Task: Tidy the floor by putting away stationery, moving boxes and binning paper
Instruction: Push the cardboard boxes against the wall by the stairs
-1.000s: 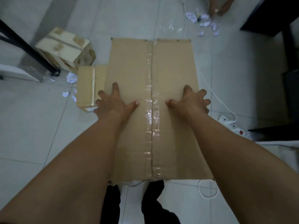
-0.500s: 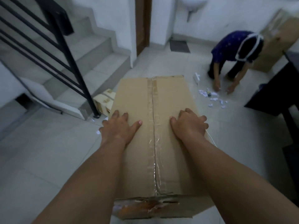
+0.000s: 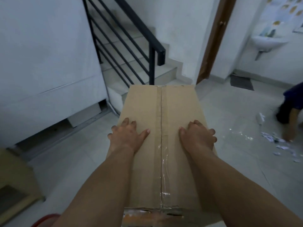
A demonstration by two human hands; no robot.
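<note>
A large brown cardboard box (image 3: 177,105), taped shut along its middle seam, is held out in front of me above the floor. My left hand (image 3: 127,137) lies on its top near the left edge, fingers spread and reaching over the side. My right hand (image 3: 197,136) grips the right edge with its fingers curled over it. Torn white paper scraps (image 3: 278,145) lie scattered on the tiled floor at the right.
A staircase (image 3: 165,74) with a black railing (image 3: 152,68) rises straight ahead. A brown door (image 3: 211,46), a dark mat (image 3: 241,82) and a wall sink (image 3: 267,40) lie to the right. Another person (image 3: 291,110) bends over the scraps. A pale wooden piece (image 3: 16,185) sits at lower left.
The box came up off the floor with both hands on it, and my view swung left towards the stairs. The small boxes on the floor have dropped out of sight.
</note>
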